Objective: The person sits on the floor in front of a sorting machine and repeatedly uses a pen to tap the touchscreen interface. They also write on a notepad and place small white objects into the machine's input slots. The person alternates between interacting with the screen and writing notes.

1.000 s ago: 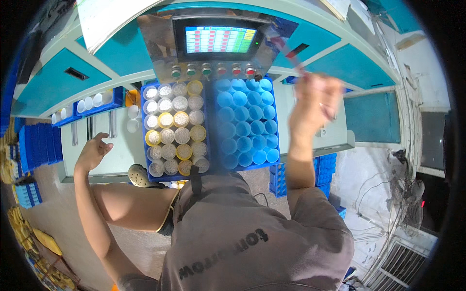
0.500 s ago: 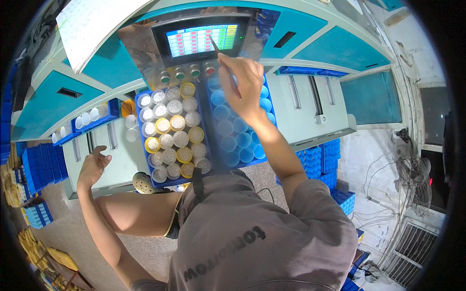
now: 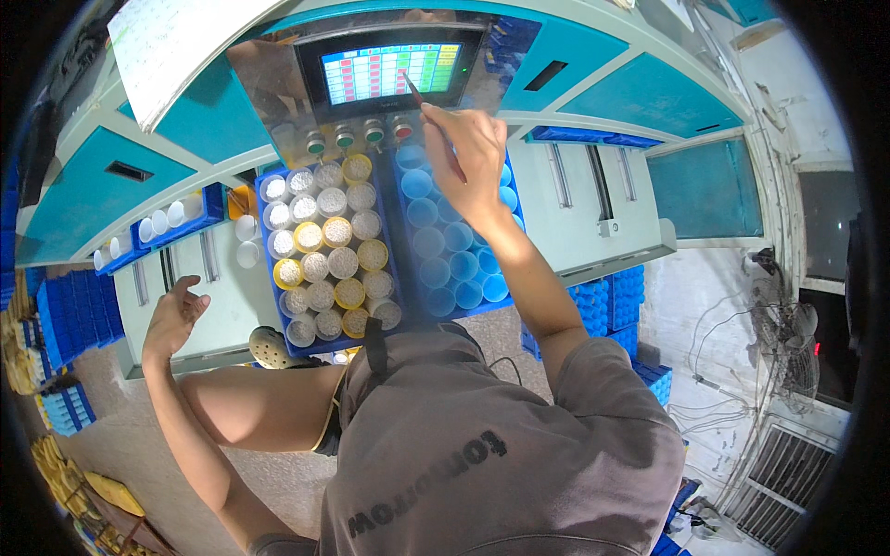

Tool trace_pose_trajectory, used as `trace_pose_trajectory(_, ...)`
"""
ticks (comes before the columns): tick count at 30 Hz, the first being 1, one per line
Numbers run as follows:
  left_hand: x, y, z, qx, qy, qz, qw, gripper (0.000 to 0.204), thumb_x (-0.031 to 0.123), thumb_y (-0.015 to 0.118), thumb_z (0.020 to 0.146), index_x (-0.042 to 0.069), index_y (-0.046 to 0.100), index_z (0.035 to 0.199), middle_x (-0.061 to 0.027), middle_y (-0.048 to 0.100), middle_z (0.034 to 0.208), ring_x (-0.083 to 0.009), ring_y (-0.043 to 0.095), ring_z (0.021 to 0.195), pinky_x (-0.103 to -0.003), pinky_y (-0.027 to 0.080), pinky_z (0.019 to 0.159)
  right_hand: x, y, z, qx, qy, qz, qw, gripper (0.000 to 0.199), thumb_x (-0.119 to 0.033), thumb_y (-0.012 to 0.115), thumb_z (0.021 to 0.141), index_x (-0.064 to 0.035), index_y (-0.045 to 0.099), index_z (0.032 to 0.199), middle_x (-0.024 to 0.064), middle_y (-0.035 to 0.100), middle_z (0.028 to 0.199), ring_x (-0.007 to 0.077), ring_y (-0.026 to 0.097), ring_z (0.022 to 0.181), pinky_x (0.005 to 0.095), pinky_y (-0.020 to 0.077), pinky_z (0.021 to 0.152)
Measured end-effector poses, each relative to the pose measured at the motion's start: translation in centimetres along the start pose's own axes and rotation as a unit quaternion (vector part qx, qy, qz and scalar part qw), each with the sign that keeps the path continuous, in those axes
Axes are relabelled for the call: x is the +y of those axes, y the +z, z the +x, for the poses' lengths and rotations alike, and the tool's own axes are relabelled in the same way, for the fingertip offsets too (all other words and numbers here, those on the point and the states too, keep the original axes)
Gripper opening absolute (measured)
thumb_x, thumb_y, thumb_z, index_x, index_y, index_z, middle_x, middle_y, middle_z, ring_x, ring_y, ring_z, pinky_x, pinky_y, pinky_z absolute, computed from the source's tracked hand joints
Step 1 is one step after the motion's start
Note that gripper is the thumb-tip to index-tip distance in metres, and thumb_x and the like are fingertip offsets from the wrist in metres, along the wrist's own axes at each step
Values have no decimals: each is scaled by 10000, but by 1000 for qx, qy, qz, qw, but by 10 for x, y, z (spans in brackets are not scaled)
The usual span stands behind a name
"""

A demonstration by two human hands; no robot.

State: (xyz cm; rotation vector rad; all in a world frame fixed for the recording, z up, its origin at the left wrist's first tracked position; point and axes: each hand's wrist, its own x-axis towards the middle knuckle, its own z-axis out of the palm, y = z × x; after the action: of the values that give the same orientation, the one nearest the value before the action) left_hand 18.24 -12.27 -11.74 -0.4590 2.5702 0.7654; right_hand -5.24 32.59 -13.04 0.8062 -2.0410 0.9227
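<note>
My right hand (image 3: 471, 157) is closed around a thin, dark, pointed stick (image 3: 414, 91), whose tip lies over the lit screen (image 3: 357, 76); contact with the glass cannot be told. This screen shows a grid of coloured cells. Just below it sits a row of push buttons (image 3: 374, 132), green ones and a red one. My left hand (image 3: 176, 320) hovers over the pale left worktop (image 3: 218, 310), its fingers loosely bent and apart, holding nothing. Between my hands stands a blue tray of cups (image 3: 331, 201), white and yellow-rimmed, filled with small whitish pieces.
Right of the filled cups, a second blue tray holds translucent blue cups (image 3: 434, 272) that look empty. Small blue bins with white cups (image 3: 176, 215) line the back left. Another pale worktop (image 3: 593, 227) extends right, with blue crates (image 3: 626, 296) beneath. A fan (image 3: 788, 343) stands far right.
The view has shifted slightly. My right hand and the stick stay at the screen, the tip still over the coloured cells. My left hand holds nearly the same pose.
</note>
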Motion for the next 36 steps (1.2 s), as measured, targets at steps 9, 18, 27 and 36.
trace_pose_trajectory(9, 1, -2, -1, -7, -5, -4, 1000, 526, 332, 720, 1026, -5, 594, 1411, -229, 770, 989, -331, 746, 932, -430, 567, 836, 1, -2, -9, -38, 15, -15, 999, 303, 20, 771, 847, -71, 774, 1137, -11, 771, 973, 181, 672, 884, 355, 389, 822)
trace_pose_trajectory(18, 2, -2, -1, -9, -5, -4, 1000, 526, 330, 721, 1026, -9, 594, 1408, -230, 771, 990, -333, 746, 934, -428, 567, 839, -2, -4, -11, -45, 13, -9, 999, 313, 32, 776, 829, -70, 770, 1126, 3, 755, 955, 196, 663, 885, 358, 393, 833)
trace_pose_trajectory(27, 3, -2, -2, -5, -10, 3, 1000, 514, 317, 719, 1030, -8, 597, 1409, -228, 771, 988, -322, 742, 921, -420, 563, 839, 0, -2, -13, -42, 13, -5, 999, 293, 16, 780, 831, -69, 778, 1111, 31, 731, 913, 209, 657, 862, 366, 391, 816)
trace_pose_trajectory(36, 0, 0, -2, 4, -1, -1, 1000, 535, 335, 725, 1021, -13, 600, 1408, -240, 771, 986, -340, 744, 929, -429, 562, 842, 0, -3, -16, -45, 15, 2, 999, 322, 6, 786, 825, -85, 778, 1134, 39, 738, 937, 217, 642, 867, 370, 385, 796)
